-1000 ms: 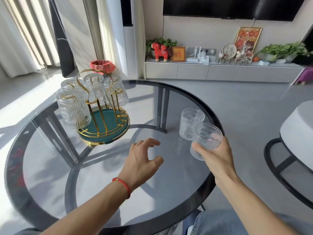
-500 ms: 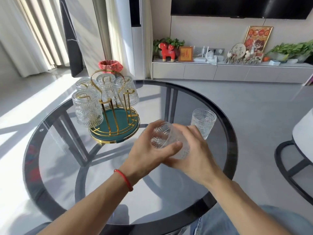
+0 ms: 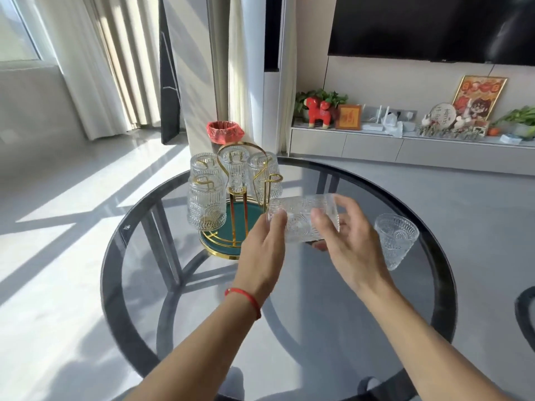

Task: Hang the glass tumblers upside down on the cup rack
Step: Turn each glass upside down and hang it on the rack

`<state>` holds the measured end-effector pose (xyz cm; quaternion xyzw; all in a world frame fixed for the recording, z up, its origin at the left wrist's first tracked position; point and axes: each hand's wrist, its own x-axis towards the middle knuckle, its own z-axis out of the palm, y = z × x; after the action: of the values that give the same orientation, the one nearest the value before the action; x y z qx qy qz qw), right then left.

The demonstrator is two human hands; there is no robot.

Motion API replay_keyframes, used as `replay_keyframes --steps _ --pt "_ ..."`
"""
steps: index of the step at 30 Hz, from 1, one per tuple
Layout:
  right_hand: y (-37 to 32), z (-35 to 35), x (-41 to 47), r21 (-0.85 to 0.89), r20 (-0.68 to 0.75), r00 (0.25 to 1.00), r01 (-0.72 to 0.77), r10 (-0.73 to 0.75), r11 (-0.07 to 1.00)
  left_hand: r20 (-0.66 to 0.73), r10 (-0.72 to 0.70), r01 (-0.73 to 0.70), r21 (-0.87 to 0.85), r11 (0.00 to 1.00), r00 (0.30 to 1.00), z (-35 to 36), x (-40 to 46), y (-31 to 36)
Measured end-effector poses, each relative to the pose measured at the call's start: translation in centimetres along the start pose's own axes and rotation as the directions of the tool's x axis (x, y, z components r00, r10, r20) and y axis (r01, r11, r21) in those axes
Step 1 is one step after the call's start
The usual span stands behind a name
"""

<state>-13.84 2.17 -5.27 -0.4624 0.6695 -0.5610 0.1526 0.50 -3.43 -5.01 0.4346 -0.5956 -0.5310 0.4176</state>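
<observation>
Above the glass table, left hand and right hand fingers clasp an embossed tumbler.

Sunlight through pale curtains streaks the grey floor; a television hangs above a cabinet.

Bare left hand and right hand, forearms unsleeved, thin red cord round the left wrist.

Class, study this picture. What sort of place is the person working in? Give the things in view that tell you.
Most likely a home living room: a wall-mounted television above a low cabinet of ornaments and potted plants, floor-length curtains at the window, and a round glass table.
</observation>
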Motion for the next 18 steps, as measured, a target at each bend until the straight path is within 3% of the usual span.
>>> replay_keyframes --steps 2,3,5,7,11,18 --pt "-1.0 0.1 1.4 -0.135 -0.069 0.99 0.111 -0.121 0.985 0.014 0.151 -0.142 0.427 0.893 0.988 -0.4 0.1 -1.0" --pt "-1.5 0.2 2.1 -0.161 -0.089 0.983 0.147 -0.163 0.976 0.087 0.141 -0.164 0.632 0.757 0.986 -0.5 0.3 -1.8" --pt "-2.5 0.4 3.5 -0.178 -0.11 0.971 0.19 -0.212 0.965 0.225 -0.008 -0.193 0.851 0.488 0.974 -0.8 0.6 -3.4" --pt "-3.4 0.8 4.9 -0.219 -0.104 0.959 0.235 -0.263 0.947 0.273 -0.128 -0.216 0.915 0.34 0.954 -1.0 0.9 -4.4" --pt "-4.5 2.1 7.3 -0.333 -0.038 0.947 0.288 -0.318 0.898 0.279 -0.19 -0.241 0.949 0.202 0.941 -1.2 1.2 -5.1" --pt "-4.4 5.1 8.4 -0.417 0.065 0.95 0.303 -0.305 0.857 0.265 -0.187 -0.232 0.956 0.179 0.946 -0.9 1.1 -4.2"
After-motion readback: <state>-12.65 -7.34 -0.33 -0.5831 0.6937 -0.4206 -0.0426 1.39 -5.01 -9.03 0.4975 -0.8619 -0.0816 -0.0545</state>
